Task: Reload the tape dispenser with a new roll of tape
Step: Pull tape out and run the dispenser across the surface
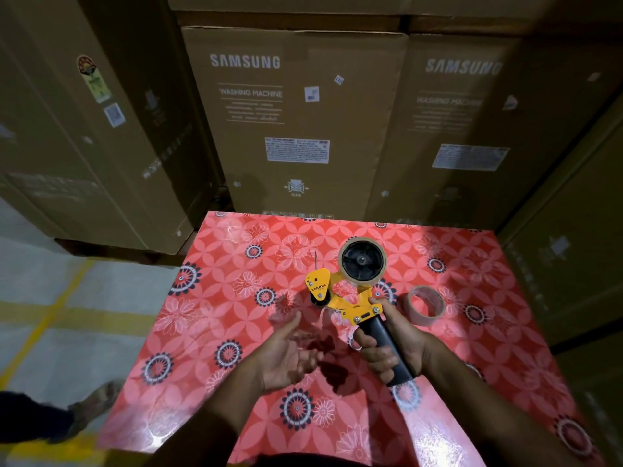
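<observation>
My right hand (387, 352) grips the black handle of a yellow tape dispenser (347, 301), held above the table with its head pointing away from me. A roll of clear tape (362, 261) sits on the dispenser's black hub. My left hand (290, 352) hovers just left of the handle, palm turned inward, fingers relaxed and holding nothing. A thin, nearly used-up tape roll (425, 306) lies flat on the table to the right of the dispenser.
The table wears a red floral cloth (236, 332). Tall cardboard washing-machine boxes (296, 123) stand right behind it and along the right side. On the grey floor at the left is a person's sandalled foot (91, 409).
</observation>
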A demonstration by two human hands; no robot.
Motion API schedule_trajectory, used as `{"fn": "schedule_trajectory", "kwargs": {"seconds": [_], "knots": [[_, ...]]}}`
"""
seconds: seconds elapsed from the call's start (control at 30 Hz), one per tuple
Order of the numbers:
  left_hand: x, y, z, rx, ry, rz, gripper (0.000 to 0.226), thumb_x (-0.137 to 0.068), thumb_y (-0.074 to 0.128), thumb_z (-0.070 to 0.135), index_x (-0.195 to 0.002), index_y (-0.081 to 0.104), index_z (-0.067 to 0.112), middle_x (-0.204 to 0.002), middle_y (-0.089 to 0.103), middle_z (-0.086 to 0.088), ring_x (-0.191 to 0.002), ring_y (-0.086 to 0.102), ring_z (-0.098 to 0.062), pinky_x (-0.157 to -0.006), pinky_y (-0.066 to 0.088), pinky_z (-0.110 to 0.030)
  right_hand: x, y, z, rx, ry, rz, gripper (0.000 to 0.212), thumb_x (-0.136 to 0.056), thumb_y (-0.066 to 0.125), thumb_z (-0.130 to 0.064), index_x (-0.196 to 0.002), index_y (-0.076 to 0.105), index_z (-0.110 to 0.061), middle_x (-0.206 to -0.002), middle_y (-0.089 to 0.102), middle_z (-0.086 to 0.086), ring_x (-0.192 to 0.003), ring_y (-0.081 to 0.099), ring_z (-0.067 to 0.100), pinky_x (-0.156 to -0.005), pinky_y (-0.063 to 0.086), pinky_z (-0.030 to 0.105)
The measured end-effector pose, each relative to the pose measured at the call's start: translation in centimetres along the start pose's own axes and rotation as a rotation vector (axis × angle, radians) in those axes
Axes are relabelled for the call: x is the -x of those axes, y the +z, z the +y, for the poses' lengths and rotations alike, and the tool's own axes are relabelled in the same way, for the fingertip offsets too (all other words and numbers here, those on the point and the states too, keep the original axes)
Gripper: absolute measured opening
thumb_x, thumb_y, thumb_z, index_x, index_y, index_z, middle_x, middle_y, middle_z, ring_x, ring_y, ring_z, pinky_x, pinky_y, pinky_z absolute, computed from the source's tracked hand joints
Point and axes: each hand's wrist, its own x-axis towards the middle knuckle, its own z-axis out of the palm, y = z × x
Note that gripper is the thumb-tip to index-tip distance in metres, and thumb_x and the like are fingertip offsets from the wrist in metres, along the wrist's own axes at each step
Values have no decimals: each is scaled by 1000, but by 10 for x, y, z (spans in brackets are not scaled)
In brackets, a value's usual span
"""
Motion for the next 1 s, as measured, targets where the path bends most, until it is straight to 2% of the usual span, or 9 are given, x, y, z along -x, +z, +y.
{"fn": "schedule_trajectory", "kwargs": {"seconds": [0.13, 0.2, 0.27, 0.33, 0.57, 0.7, 0.77, 0.87, 1.0], "knots": [[-7, 11, 4, 96, 124, 112, 44, -83, 72, 15, -120, 59, -5, -77, 60, -12, -47, 57, -8, -35, 44, -13, 2, 1, 0, -8, -1, -4, 68, -83, 47, -76, -73, 41, -10, -51, 25, 4, -36, 32, 15, -48, 44, 22], [-7, 7, 6, 99, 186, 157, 38, -78, 72, 6, -112, 59, -3, -73, 61, -11, -48, 57, -8, -38, 47, -14, 4, 1, 0, -10, -10, 8, 68, -82, 48, -77, -73, 40, -10, -51, 24, 4, -36, 33, 15, -48, 43, 21], [-3, -2, 9, 104, 229, 178, 30, -77, 73, 4, -103, 60, -3, -71, 64, -10, -51, 60, -10, -44, 52, -16, 5, 2, -2, 10, -11, 31, 68, -81, 49, -77, -73, 39, -11, -50, 24, 4, -35, 33, 14, -49, 41, 21], [3, -14, 16, 97, 248, 193, 30, -78, 73, 3, -104, 61, -3, -72, 66, -9, -55, 62, -11, -50, 55, -18, 3, 2, -3, 21, -10, 47, 68, -81, 48, -78, -73, 39, -11, -50, 24, 3, -35, 33, 14, -48, 41, 21], [36, -47, 45, -94, 258, 334, 61, -67, 78, -1, -125, 58, -4, -78, 71, -14, -57, 65, -14, -50, 54, -20, -30, 7, -5, 153, 55, 104, 69, -78, 51, -79, -74, 41, -11, -48, 30, 3, -35, 30, 15, -46, 38, 21], [66, -77, 70, -175, 263, 385, 49, -79, 70, -14, -123, 52, 0, -74, 73, -18, -53, 65, -16, -42, 49, -21, -56, 20, -14, 294, 138, 110, 68, -76, 51, -78, -73, 44, -11, -47, 36, 1, -34, 33, 14, -45, 41, 22], [79, -95, 79, -207, 270, 445, 45, -81, 68, -16, -120, 52, 0, -71, 73, -17, -53, 65, -16, -45, 51, -20, -65, 24, -20, 312, 161, 108, 67, -77, 51, -77, -73, 45, -10, -47, 38, 1, -34, 35, 13, -44, 41, 21], [96, -124, 90, -224, 326, 548, 40, -83, 64, -20, -110, 50, 5, -60, 68, -13, -45, 62, -14, -42, 47, -19, -75, 25, -26, 307, 194, 128, 67, -73, 57, -77, -72, 45, -10, -46, 37, 2, -33, 34, 14, -44, 37, 23], [104, -151, 98, -337, 347, 602, 38, -82, 67, -19, -102, 52, 10, -54, 64, -10, -41, 55, -14, -41, 45, -20, -97, 26, -29, 355, 228, 144, 66, -74, 59, -75, -72, 47, -10, -46, 36, 3, -33, 34, 16, -45, 30, 27]]}}
